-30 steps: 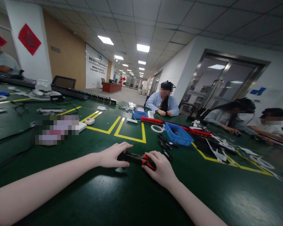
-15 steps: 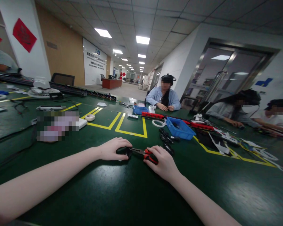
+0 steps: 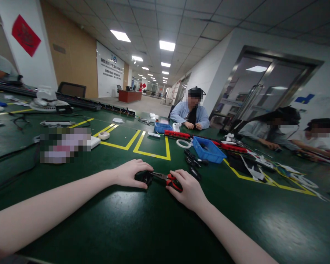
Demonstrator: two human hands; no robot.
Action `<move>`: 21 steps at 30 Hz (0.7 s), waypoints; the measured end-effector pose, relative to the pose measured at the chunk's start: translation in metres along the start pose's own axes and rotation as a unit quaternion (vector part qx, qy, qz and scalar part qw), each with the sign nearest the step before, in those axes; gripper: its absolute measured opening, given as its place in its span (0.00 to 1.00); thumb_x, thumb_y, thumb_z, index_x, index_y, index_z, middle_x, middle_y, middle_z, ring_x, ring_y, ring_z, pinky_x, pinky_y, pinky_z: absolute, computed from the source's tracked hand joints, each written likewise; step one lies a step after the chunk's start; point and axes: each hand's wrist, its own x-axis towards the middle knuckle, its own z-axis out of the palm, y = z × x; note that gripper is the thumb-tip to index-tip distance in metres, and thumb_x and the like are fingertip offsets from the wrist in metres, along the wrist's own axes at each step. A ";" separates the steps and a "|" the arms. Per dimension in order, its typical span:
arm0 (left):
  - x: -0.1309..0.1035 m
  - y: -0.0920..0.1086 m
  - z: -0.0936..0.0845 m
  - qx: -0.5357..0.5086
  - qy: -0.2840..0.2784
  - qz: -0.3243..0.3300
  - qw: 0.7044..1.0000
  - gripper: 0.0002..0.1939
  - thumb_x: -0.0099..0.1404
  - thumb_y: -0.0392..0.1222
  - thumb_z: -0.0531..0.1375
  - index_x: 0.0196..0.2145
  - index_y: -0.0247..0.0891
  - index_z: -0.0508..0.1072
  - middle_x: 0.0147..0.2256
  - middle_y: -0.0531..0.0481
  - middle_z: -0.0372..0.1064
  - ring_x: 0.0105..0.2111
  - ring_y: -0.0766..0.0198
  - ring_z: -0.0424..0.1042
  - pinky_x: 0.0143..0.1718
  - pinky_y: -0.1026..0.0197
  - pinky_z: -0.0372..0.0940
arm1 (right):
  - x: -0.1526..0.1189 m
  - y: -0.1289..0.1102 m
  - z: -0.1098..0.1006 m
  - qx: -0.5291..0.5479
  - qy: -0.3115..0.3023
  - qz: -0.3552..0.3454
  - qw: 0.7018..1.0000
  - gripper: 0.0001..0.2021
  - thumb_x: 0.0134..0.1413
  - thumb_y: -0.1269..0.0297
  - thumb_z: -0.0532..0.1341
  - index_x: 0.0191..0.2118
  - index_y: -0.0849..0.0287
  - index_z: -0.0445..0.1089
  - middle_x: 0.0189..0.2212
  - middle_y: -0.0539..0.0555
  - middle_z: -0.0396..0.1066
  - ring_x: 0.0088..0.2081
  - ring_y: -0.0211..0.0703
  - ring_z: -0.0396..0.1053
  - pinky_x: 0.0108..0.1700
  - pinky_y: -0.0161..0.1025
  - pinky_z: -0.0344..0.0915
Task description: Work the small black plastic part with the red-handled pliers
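Just above the green table (image 3: pixel 132 227), my left hand (image 3: pixel 132 174) is closed round a small dark part (image 3: pixel 145 178), whose kind I cannot make out. My right hand (image 3: pixel 188 189) grips the red and black handles of a pair of needle-nose pliers (image 3: pixel 170 181). The jaws point left and reach the dark part by my left fingertips; whether they pinch it cannot be seen. Beyond my right hand lie several black cables or connectors (image 3: pixel 191 160) in a loose heap.
A blue bin (image 3: pixel 209 149) stands behind the right hand, beside a white ring (image 3: pixel 183 143). Yellow tape outlines (image 3: pixel 154 156) mark the table. Left are a tape roll (image 3: pixel 103 135) and a white box (image 3: pixel 95 143). A person (image 3: pixel 191 110) sits opposite; others sit at the right.
The view has shifted very slightly. The dark part looks turned a little in my left hand, while both hands and the pliers keep nearly the same place.
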 end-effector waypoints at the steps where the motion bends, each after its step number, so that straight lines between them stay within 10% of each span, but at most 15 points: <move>1: 0.000 0.000 0.000 0.000 0.000 -0.001 1.000 0.32 0.60 0.55 0.66 0.59 0.44 0.65 0.55 0.44 0.68 0.53 0.49 0.67 0.54 0.49 0.60 | 0.000 0.000 0.000 0.002 -0.001 0.002 1.000 0.21 0.55 0.58 0.63 0.53 0.59 0.68 0.48 0.61 0.72 0.47 0.53 0.70 0.49 0.50 0.69; 21: -0.002 0.004 0.003 0.000 0.001 0.005 1.000 0.31 0.59 0.56 0.66 0.56 0.44 0.66 0.53 0.44 0.70 0.51 0.51 0.70 0.52 0.52 0.62 | 0.002 0.001 0.001 0.009 0.012 0.000 1.000 0.19 0.53 0.58 0.66 0.50 0.56 0.71 0.44 0.57 0.75 0.47 0.53 0.70 0.58 0.56 0.59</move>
